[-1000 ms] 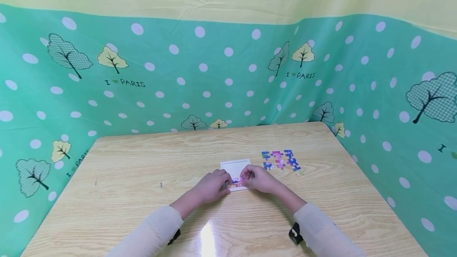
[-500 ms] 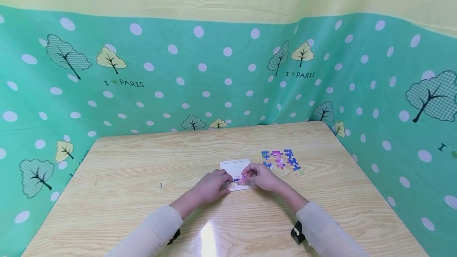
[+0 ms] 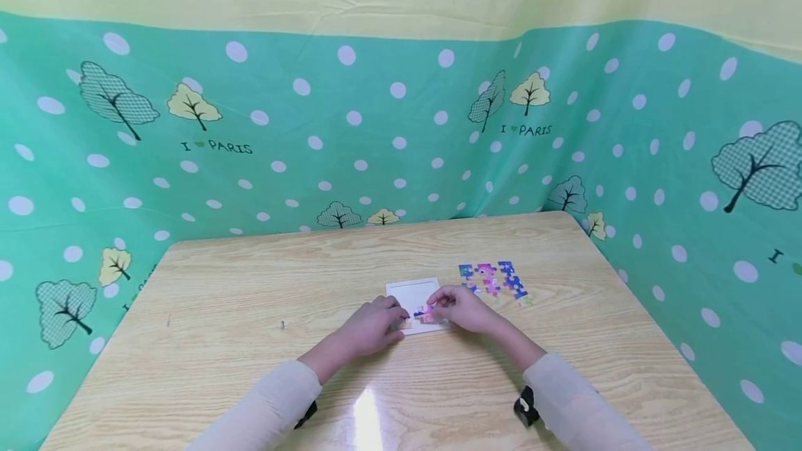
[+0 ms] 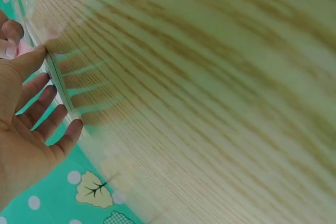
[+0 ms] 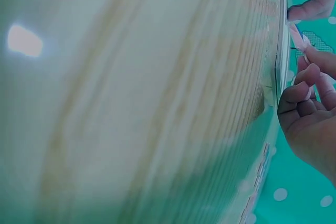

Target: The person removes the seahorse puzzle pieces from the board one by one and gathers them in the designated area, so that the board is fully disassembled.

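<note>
A white puzzle tray (image 3: 413, 292) lies on the table, with puzzle pieces (image 3: 406, 323) along its near edge. My left hand (image 3: 371, 326) holds the tray at its near left corner; in the left wrist view its thumb and spread fingertips rest along the edge. My right hand (image 3: 462, 309) pinches a small joined group of pink and dark puzzle pieces (image 3: 425, 314) between thumb and forefinger, above the tray's near right part. In the right wrist view the pinched pieces (image 5: 297, 38) tilt up off the tray, and the other right fingers are curled.
Loose blue, pink and green puzzle pieces (image 3: 491, 277) lie right of the tray, beyond the right hand. A wooden table (image 3: 263, 367) carries everything. Patterned green cloth (image 3: 357, 138) hangs behind and at the sides. A small dark mark (image 3: 282, 325) shows left of the tray.
My right hand has drawn the pinched pieces slightly right and up, and a gap shows between them and the pieces by the left fingers. The left hand stays at the tray.
</note>
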Action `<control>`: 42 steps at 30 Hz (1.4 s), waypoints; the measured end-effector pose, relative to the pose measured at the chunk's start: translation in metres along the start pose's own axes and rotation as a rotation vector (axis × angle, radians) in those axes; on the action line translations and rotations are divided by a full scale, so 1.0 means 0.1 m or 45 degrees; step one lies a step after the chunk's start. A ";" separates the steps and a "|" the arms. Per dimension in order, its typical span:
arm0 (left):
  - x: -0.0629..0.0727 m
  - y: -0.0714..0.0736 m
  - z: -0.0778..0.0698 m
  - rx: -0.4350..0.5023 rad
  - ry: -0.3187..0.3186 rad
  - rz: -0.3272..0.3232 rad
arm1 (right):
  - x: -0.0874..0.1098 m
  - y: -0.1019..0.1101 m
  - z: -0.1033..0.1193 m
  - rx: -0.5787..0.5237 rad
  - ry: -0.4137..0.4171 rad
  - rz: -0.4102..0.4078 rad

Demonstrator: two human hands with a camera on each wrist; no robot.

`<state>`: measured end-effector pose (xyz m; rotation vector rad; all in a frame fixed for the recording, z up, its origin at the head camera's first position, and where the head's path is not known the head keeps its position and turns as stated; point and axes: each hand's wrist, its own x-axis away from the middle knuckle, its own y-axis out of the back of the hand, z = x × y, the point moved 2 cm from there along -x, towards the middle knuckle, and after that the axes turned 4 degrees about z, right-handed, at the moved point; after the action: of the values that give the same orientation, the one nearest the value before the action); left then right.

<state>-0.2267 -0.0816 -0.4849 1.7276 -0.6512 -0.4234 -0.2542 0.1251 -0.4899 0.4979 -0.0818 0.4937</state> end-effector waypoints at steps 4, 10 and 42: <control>0.00 0.01 0.00 0.001 -0.004 0.002 | 0.00 0.01 0.00 -0.010 0.006 0.003; 0.00 0.03 -0.02 0.007 -0.013 0.003 | 0.02 0.03 0.01 -0.009 0.013 -0.002; 0.01 -0.02 0.00 -0.028 -0.025 -0.014 | 0.08 0.18 -0.06 -0.007 -0.035 -0.036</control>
<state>-0.2258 -0.0820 -0.4868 1.7090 -0.6493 -0.4537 -0.2560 0.1455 -0.4852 0.5002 -0.1024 0.4592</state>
